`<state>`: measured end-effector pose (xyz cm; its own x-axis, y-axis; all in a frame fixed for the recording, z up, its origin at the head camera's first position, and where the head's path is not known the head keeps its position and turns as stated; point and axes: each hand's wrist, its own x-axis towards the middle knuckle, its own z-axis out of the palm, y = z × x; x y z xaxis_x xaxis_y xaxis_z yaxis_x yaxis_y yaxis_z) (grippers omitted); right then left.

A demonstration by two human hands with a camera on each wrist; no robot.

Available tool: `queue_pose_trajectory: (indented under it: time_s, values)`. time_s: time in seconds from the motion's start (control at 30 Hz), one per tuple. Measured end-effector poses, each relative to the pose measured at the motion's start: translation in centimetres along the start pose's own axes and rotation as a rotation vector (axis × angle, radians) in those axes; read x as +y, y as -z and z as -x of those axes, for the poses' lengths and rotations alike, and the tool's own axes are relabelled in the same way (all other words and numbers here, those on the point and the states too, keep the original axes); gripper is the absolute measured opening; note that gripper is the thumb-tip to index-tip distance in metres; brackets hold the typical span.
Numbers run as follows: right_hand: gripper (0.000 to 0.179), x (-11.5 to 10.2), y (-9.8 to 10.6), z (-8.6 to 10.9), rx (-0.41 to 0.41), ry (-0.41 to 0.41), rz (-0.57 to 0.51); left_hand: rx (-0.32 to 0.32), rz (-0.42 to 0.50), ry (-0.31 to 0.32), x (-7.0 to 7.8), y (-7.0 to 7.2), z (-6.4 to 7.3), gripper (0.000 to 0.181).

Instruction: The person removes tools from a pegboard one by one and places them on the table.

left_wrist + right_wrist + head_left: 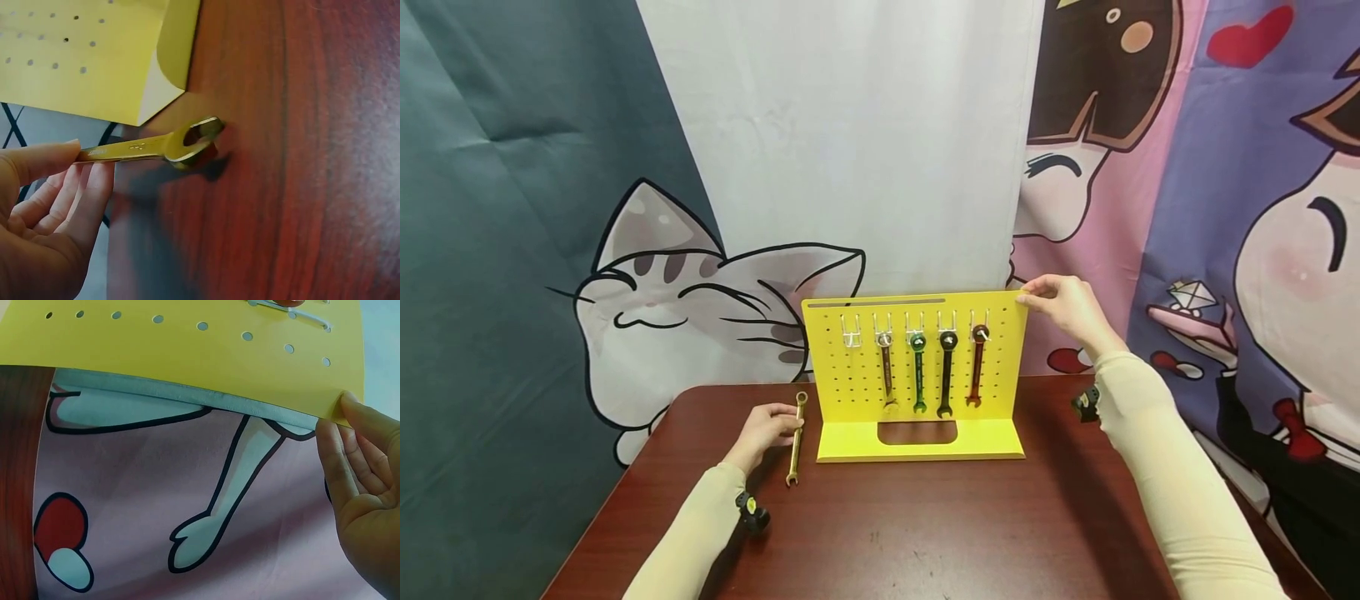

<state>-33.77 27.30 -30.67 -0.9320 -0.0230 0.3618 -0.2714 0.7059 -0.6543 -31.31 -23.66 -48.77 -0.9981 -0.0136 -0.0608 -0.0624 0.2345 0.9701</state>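
Note:
A gold combination wrench hangs with its ring end up and its open end down, pinched between thumb and fingers of my left hand. In the left wrist view its open jaw is close over the table, with a shadow beside it. My right hand pinches the upper right corner of a yellow pegboard stand between thumb and fingers. Along the board's hooks hang several wrenches: a brownish one, a green one, a black one and a red one. The leftmost hook bears nothing.
The pegboard stands on a dark red-brown wooden table, its base lip toward me with a cut-out slot. Behind the table hangs a curtain with cartoon figures. A small black device is on the left wrist.

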Motion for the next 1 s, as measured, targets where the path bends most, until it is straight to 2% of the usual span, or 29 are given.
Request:
queue_pose_trajectory:
  time_s: [0.2,0.57,1.0]
  values:
    - [0.038,0.1,0.0,0.1,0.000,-0.001,-0.012,0.023,-0.057,0.026,-0.6,-0.4,-0.1,0.033]
    - [0.037,0.1,-0.1,0.1,0.007,-0.002,-0.019,0.042,-0.173,0.073,-0.6,-1.0,-0.3,0.028]
    - [0.036,0.2,0.0,0.1,0.007,-0.004,-0.023,0.073,-0.259,0.055,-0.6,-1.3,-0.3,0.025]
